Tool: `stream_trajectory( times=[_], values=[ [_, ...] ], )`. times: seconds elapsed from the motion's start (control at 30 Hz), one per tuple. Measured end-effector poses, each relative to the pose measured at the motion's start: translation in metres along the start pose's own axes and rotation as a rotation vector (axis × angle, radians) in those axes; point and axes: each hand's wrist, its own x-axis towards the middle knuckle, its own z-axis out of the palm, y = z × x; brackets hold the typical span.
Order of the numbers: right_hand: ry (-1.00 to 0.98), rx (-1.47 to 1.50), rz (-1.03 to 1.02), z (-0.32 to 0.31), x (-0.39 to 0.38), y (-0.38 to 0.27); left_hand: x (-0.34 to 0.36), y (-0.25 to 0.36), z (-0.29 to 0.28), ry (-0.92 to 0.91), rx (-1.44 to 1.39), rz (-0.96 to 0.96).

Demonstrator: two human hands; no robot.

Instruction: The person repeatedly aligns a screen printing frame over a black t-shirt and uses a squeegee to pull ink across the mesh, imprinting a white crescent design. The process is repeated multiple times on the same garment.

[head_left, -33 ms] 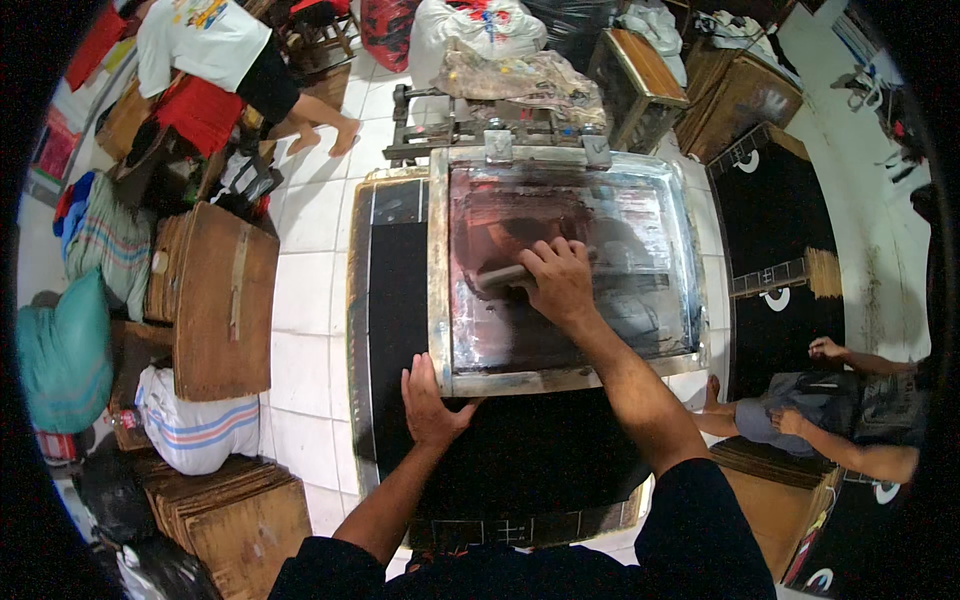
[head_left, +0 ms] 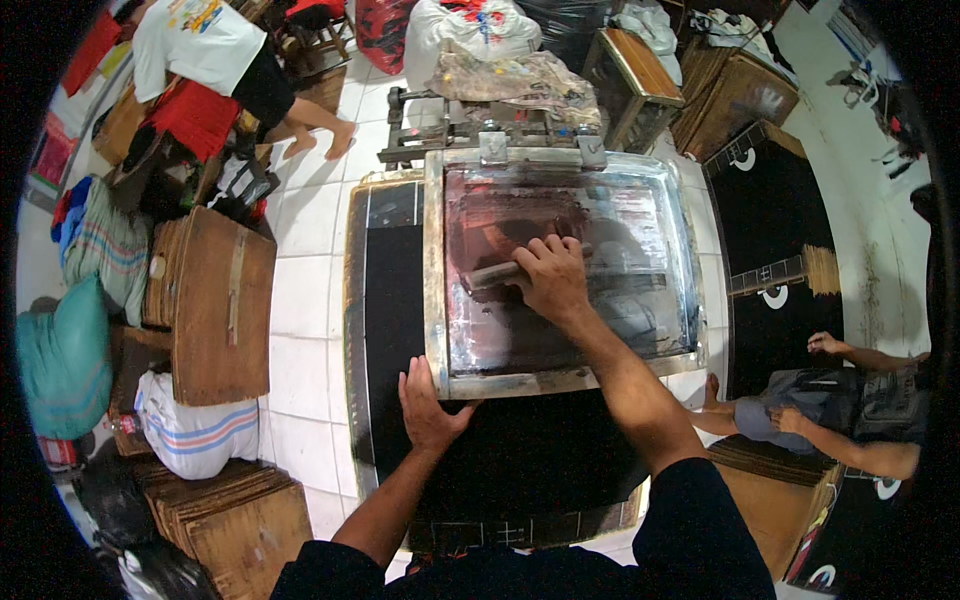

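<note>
While left hand [head_left: 428, 405] braces frame [head_left: 434, 280], spread | right hand [head_left: 552, 278] clamped on squeegee [head_left: 492, 275]

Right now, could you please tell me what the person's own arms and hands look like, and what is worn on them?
Both hands are bare: no gloves, rings or watch show on the left hand or the right hand. The forearms are uncovered too. Short dark sleeves, black or near it, of a plain top end above the elbows.
</note>
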Motion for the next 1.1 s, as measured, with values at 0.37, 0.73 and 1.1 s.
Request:
stream_trajectory(
  times=[0.37,0.73,1.1],
  values=[
    [0.048,-0.059,0.072,0.017,0.084,0.049,0.0,0.001,-0.004,-0.082,0.05,-0.044],
    [0.043,-0.251,0.486,0.023,0.051,0.017,0.003,0.006,-0.007,-0.033,0.009,-0.038],
    [-0.031,-0.138,0.25,0.008,0.027,-0.006,0.005,0.004,-0.011,-0.037,-0.006,-0.034]
  ],
)
